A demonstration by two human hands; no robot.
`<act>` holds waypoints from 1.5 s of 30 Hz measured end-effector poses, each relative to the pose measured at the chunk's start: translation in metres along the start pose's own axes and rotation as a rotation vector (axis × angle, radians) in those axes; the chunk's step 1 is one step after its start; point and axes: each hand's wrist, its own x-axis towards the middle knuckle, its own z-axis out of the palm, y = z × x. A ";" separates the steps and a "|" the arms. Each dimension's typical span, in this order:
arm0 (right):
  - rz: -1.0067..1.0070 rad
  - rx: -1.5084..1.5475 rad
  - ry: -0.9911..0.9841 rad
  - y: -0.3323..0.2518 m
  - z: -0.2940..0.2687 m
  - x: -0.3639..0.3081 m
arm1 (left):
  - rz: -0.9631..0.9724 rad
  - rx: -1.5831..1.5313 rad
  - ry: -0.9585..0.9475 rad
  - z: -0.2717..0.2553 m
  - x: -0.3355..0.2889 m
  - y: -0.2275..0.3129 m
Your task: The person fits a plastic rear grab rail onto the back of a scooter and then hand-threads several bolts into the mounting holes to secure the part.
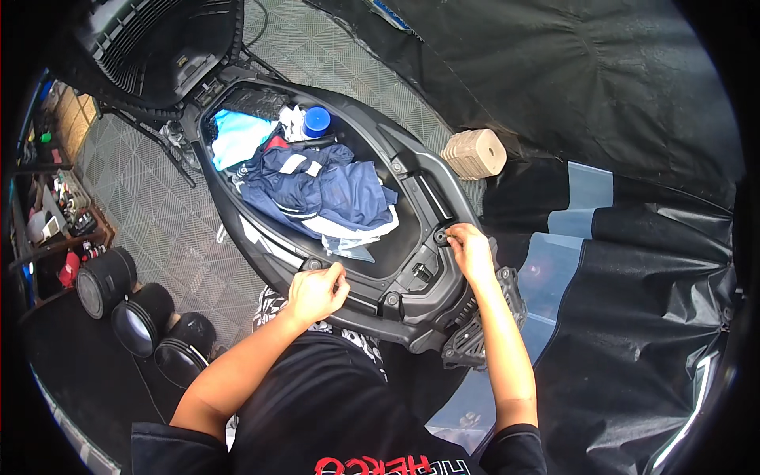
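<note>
A scooter's underseat storage bin [396,237] lies uncovered in front of me, its seat [162,59] tipped up at the far left. Over the bin's near-left rim, beside a round bolt seat, my left hand [315,293] is closed with its fingers curled; anything inside them is hidden. My right hand [469,249] pinches at a round mount on the right rim, and what its fingertips hold is too small to make out. Between the hands sits a black latch [423,274]. A navy and white jacket [317,186] fills much of the bin.
Also in the bin are a light blue cloth [237,138] and a blue-lidded container [317,120]. A beige ribbed block [475,153] stands beyond the scooter. Several black cylinders [144,318] line the left, near a cluttered shelf [67,206]. Black sheeting [633,317] hangs at right.
</note>
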 end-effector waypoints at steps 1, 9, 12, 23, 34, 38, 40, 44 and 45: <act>-0.002 -0.001 -0.006 0.002 0.003 0.002 | -0.006 -0.002 0.001 0.001 0.000 0.000; -0.036 -0.346 -0.116 0.000 0.026 0.003 | -0.007 0.002 0.073 0.008 0.000 -0.005; -0.045 -0.385 -0.130 -0.003 0.030 0.000 | -0.032 0.013 0.060 0.008 0.000 -0.003; -0.047 -0.458 -0.248 0.004 0.036 0.002 | -0.052 0.040 -0.036 0.008 0.000 -0.004; 0.073 -0.517 -0.299 0.009 0.041 0.010 | -0.084 0.040 -0.033 0.006 0.001 -0.002; 0.023 -0.446 -0.319 0.010 0.035 0.007 | -0.071 0.022 -0.027 0.006 0.000 -0.003; 0.010 -0.545 -0.309 0.013 0.037 0.005 | -0.084 0.036 -0.025 0.006 0.001 -0.002; -0.088 -0.561 -0.187 0.003 0.039 0.009 | -0.081 0.049 -0.030 0.005 0.000 -0.002; 0.004 -0.601 -0.204 -0.001 0.041 0.011 | -0.072 0.040 -0.028 0.006 0.000 -0.003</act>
